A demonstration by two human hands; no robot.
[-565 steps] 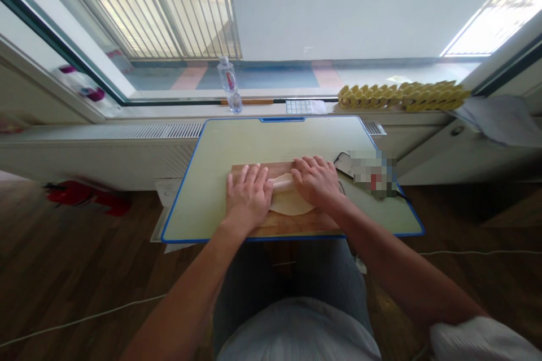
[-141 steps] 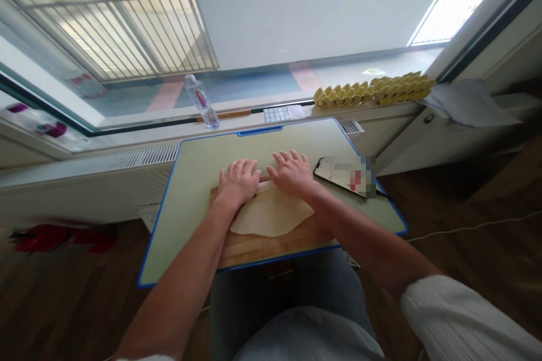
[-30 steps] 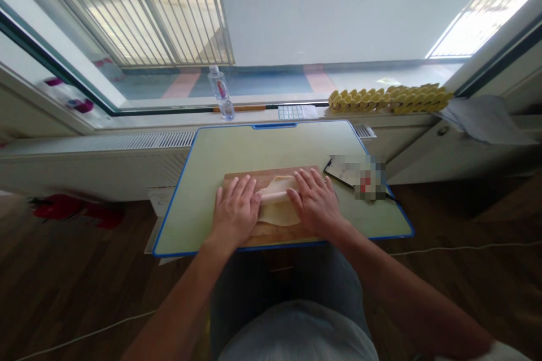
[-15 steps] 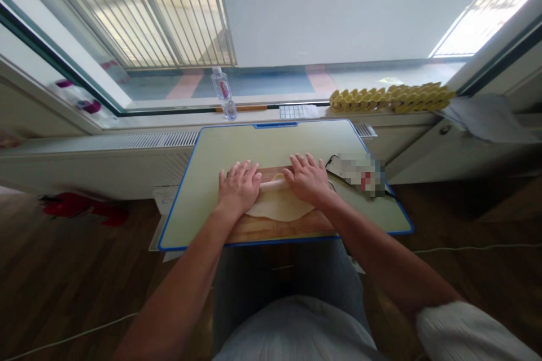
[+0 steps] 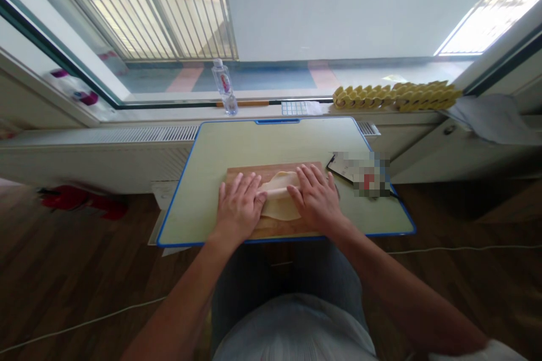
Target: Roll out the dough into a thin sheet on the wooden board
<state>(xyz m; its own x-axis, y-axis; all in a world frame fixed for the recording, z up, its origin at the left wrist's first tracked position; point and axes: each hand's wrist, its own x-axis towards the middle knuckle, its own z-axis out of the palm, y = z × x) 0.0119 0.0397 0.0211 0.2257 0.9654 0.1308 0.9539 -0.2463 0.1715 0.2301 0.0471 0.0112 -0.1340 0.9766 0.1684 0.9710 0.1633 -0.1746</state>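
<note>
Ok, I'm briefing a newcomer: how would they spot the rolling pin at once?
Find the blue-edged table below the window, then the wooden board at its near edge. On the board lies flat dough, and the rolling pin crosses it, under the left hand and right hand. Unlike the thin, curved-edged dough, it is a straight, pale stick.

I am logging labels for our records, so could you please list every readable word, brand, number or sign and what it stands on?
No text can be read.
Clear plastic bottle: label marking too small and blurred to read.
Purple-capped bottle: label too blurred.
Smartphone: screen mostly pixelated, unreadable.
Blue-gridded sheet: any writing too small.
</note>
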